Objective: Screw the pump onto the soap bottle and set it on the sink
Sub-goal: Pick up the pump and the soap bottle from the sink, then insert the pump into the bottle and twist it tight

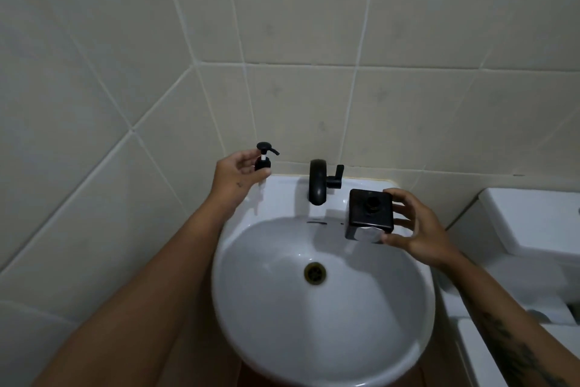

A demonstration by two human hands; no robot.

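A black pump [264, 158] with a white stem is pinched upright in my left hand [236, 177], above the back left corner of the white sink [417, 299]. Its thin tube hangs down below my fingers. The square dark soap bottle [370, 212], with an open round neck on top, is gripped by my right hand [419, 229] at the sink's back right, over the rim. Whether its base touches the sink I cannot tell. Pump and bottle are apart, with the tap between them.
A black tap [317, 182] with a side lever stands at the back middle of the sink. A brass drain [314, 273] lies in the basin. A white toilet cistern [533, 223] stands to the right. Beige tiled walls close in behind and on the left.
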